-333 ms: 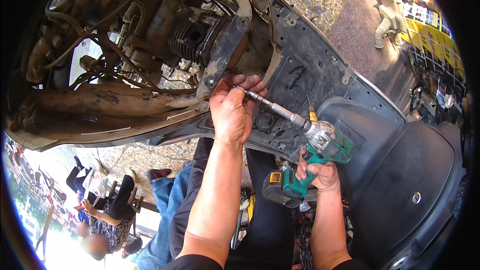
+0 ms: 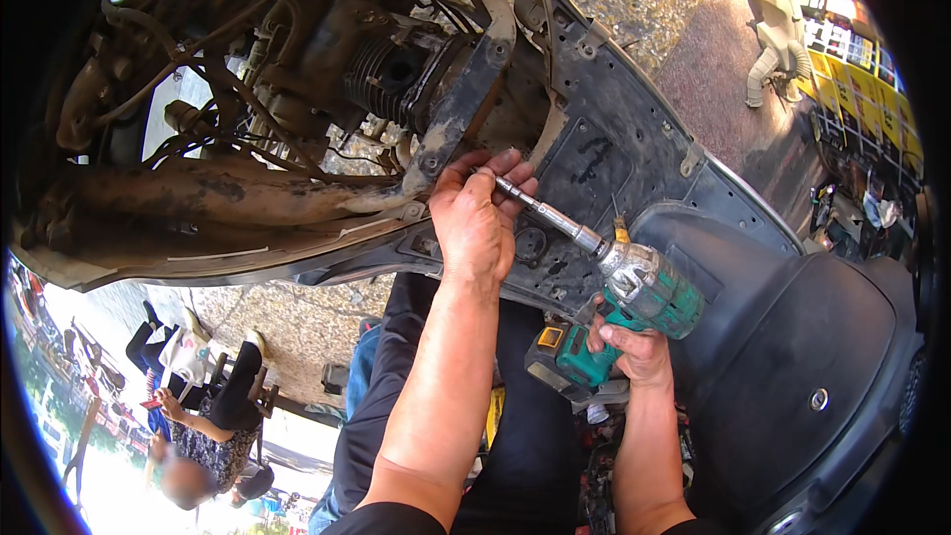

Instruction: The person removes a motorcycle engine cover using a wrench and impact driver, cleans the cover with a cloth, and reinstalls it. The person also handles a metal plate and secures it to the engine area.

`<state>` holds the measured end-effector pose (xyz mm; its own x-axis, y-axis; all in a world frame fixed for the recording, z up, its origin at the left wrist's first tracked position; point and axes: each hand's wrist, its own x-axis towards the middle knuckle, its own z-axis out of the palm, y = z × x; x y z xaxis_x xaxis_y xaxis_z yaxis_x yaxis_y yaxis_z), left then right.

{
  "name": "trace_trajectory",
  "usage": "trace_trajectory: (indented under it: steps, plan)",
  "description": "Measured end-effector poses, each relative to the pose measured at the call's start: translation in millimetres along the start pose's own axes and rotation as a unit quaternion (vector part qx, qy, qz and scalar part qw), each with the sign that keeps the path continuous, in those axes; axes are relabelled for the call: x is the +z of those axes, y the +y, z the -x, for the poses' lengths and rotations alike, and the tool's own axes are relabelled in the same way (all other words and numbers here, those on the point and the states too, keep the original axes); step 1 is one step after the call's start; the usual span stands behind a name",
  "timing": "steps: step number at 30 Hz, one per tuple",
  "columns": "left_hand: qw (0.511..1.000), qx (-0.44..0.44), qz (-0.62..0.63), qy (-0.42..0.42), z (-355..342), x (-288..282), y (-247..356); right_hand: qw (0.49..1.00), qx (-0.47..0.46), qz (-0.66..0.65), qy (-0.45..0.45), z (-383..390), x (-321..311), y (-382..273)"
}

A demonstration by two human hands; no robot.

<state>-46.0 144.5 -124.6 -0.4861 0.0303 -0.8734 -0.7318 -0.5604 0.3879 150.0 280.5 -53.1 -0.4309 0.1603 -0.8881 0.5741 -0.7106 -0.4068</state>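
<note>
My right hand (image 2: 639, 345) grips the handle of a green cordless impact wrench (image 2: 654, 287), which has a dark battery with a yellow patch. A long silver extension bar (image 2: 555, 217) runs from its nose up and left to my left hand (image 2: 480, 213). The fingers of that hand are closed around the bar's far end, beside a dark metal frame bracket (image 2: 458, 104). Whatever sits at the very tip is hidden by my fingers. Behind the bracket lies a finned engine cylinder (image 2: 381, 79), dusty and exposed.
Black scooter bodywork (image 2: 614, 159) surrounds my hands, with a dark seat-like cover (image 2: 802, 347) at right. A rusty frame tube (image 2: 218, 200) crosses the left. A beige plastic part (image 2: 771, 25) lies on the ground. At lower left a person (image 2: 213, 416) sits; yellow packages (image 2: 862, 99) stand at upper right.
The view has shifted slightly, so the scooter and my left hand appear a little farther right. Both hands keep their holds. The blue-jeaned leg at lower left shows less.
</note>
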Motion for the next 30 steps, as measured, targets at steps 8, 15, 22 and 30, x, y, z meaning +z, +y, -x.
trace_trajectory:
  steps: [8,15,22,30]
  plan:
    - [0.974,0.073,0.188,0.102,-6,25,-3,0.999,0.011,-0.009,-0.028,-20,32,-2]
    - [0.969,0.104,0.186,0.128,-19,34,-3,1.000,0.025,0.003,-0.014,-30,60,-6]
    - [0.973,0.124,0.160,0.114,-20,33,-3,0.999,0.031,-0.011,-0.038,-35,63,-12]
    - [0.976,0.112,0.139,0.121,-7,42,-7,0.990,0.050,-0.089,-0.094,-50,71,-9]
